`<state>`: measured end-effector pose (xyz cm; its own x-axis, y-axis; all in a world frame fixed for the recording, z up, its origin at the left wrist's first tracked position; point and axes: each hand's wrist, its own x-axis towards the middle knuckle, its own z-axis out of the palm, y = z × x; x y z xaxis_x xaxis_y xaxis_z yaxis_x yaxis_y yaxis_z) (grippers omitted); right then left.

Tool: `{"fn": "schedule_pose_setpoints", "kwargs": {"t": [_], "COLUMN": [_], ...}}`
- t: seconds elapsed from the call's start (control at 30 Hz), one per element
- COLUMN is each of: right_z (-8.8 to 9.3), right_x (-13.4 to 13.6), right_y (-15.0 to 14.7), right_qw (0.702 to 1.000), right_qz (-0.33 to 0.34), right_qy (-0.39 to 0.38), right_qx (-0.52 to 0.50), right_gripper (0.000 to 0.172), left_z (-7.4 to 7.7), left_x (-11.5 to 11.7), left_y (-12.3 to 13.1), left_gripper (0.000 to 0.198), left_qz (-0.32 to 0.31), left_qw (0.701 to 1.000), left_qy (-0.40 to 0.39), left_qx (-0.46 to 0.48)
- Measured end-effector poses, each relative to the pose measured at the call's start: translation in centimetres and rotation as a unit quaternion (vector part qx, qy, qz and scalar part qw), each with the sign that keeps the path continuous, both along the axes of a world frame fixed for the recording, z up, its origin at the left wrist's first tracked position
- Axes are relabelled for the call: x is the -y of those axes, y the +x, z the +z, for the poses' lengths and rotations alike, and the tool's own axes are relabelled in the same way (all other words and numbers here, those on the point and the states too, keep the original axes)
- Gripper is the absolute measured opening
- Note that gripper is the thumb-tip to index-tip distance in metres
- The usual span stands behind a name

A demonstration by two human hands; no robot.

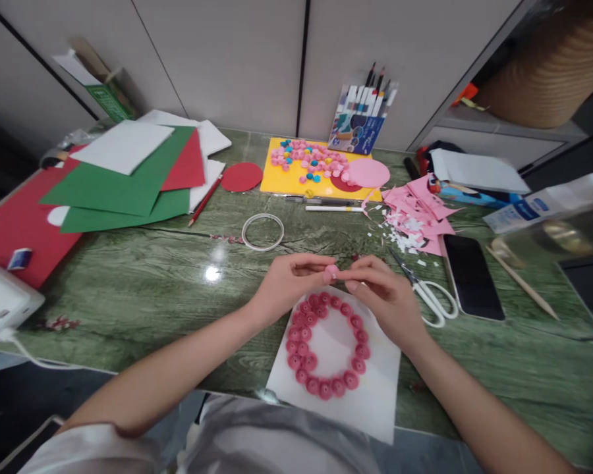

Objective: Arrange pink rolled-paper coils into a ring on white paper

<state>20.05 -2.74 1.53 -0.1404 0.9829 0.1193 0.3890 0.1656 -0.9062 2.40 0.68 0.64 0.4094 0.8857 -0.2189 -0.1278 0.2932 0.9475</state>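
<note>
My left hand (287, 280) and my right hand (383, 293) meet above the table, both pinching a small pink paper coil (331, 270) between their fingertips. Just below them lies a white sheet (375, 395) bearing a ring of several pink-red paper coils (325, 345). The right hand hovers over the ring's upper right part.
White-handled scissors (427, 293) and a black phone (472, 276) lie right of my hands, with pink paper scraps (418, 214) behind. A tape ring (262, 232), a yellow sheet with coils (301, 172), a marker set (360, 118) and green and red papers (123, 181) are farther back.
</note>
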Motion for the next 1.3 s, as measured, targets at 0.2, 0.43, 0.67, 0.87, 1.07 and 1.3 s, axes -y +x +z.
{"fn": "schedule_pose_setpoints", "kwargs": {"t": [0.2,0.43,0.67,0.87,1.07,1.3], "right_z": [0.11,0.18,0.16,0.13,0.22,0.10], "right_x": [0.21,0.30,0.22,0.35,0.50,0.61], "right_y": [-0.17,-0.13,-0.10,-0.18,-0.31,-0.23], "right_qw": [0.997,0.997,0.998,0.996,0.990,0.980], "right_qz": [-0.010,-0.002,-0.001,0.001,-0.004,-0.008], "right_qy": [0.054,0.065,0.054,0.069,0.112,0.161], "right_qx": [0.054,0.050,0.040,0.055,0.083,0.116], "right_gripper": [0.025,0.024,0.024,0.026,0.030,0.034], "left_z": [0.05,0.00,0.12,-0.04,-0.01,-0.03], "left_x": [0.03,0.02,0.22,0.24,0.28,0.29], "left_y": [-0.05,-0.06,0.00,0.05,-0.01,0.02], "left_gripper": [0.034,0.031,0.030,0.031,0.031,0.030], "left_qz": [0.004,0.002,-0.004,0.007,0.004,0.002], "left_qw": [1.000,1.000,1.000,1.000,1.000,1.000], "left_qy": [0.001,-0.002,-0.007,-0.003,-0.004,-0.013], "left_qx": [-0.015,-0.003,-0.006,-0.002,-0.007,-0.003]}}
